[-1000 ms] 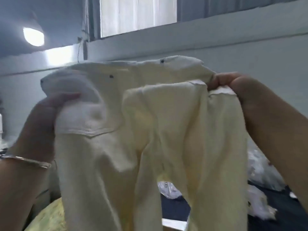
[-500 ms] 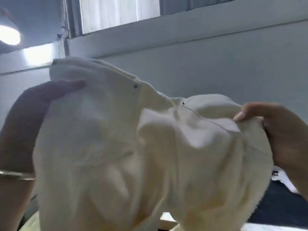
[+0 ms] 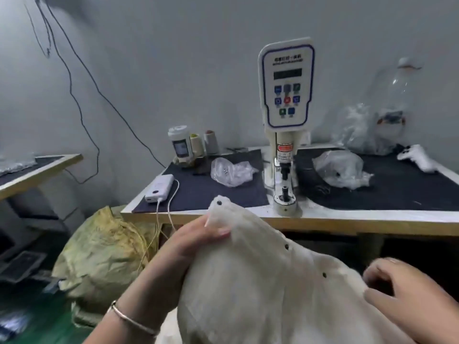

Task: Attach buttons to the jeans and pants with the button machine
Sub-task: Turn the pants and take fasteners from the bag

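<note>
Pants (image 3: 260, 289) of cream cloth sit bunched in our lap, below the front edge of the work table (image 3: 372, 218) and just short of the button machine (image 3: 285, 100). Our left hand (image 3: 188, 244) pinches a waistband corner between thumb and fingers and lifts it toward the machine, we judge so that the small dark button (image 3: 219, 202) on that corner faces up and the next spot can be fed under the head. Our right hand (image 3: 402, 291) rests on the cloth with fingers loosely curled; whether it grips a fold we cannot tell. Two more dark buttons (image 3: 286, 247) dot the fabric. Open tabletop lies just in front of the die (image 3: 284, 192), between two plastic bags (image 3: 231, 171); a power bank (image 3: 160, 187) and its cable hang off the left edge, near our lifted corner.
</note>
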Demonstrator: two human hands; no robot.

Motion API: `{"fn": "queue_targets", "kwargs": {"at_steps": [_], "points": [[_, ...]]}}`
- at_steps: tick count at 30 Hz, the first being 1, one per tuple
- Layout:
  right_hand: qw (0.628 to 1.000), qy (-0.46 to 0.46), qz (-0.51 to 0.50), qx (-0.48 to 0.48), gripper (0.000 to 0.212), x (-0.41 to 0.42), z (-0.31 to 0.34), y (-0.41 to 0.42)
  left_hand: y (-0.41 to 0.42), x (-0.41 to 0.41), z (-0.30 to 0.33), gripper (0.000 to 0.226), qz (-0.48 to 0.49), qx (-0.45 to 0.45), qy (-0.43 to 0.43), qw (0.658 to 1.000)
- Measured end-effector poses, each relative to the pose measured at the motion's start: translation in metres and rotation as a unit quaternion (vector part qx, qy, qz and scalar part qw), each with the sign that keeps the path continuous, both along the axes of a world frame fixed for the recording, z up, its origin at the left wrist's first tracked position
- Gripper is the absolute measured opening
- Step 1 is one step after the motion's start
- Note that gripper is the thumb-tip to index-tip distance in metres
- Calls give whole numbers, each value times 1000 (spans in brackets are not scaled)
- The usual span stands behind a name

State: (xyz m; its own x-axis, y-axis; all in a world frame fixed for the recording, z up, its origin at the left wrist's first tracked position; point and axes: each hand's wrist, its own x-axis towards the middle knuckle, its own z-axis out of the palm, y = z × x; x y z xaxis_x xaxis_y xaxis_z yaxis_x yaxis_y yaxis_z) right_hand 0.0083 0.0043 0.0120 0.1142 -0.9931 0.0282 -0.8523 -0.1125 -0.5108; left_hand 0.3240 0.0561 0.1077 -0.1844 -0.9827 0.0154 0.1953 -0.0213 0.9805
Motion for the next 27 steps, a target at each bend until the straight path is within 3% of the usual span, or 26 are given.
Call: {"fn": "queue_targets", "kwargs": {"at_steps": [2,4,6,8,11,14,15,17,20,23,27], "points": [[987,-139,70,-48,35,41,12,14,3,-2,-18,35,-53,8,2,999],[934,-314,170,16,47,77,28,18,3,-1,-24,39,-71,8,-4,997],[869,-425,239,79,35,97,34,15,1,4,-22,45,-85,4,-9,996],[843,-481,232,72,17,110,34,10,1,14,-22,45,-55,5,-50,997],[803,-560,199,45,10,121,33,0,-1,29,-20,44,35,22,-190,981],[803,-558,205,39,15,127,41,-12,-9,43,-19,78,88,-22,-456,885],[813,-540,217,33,14,129,44,-17,-15,45,-21,86,74,-65,-497,862],[826,-501,253,46,15,133,51,-26,-29,42,-23,74,3,-111,-450,886],[828,-457,307,106,12,138,66,-37,-51,29,-26,21,-92,-89,-231,964],[862,-382,317,102,13,135,73,-54,-71,27,-28,24,-96,-36,-80,992],[917,-284,268,83,20,119,65,-79,-97,30,-27,36,-54,-11,-117,992]]}}
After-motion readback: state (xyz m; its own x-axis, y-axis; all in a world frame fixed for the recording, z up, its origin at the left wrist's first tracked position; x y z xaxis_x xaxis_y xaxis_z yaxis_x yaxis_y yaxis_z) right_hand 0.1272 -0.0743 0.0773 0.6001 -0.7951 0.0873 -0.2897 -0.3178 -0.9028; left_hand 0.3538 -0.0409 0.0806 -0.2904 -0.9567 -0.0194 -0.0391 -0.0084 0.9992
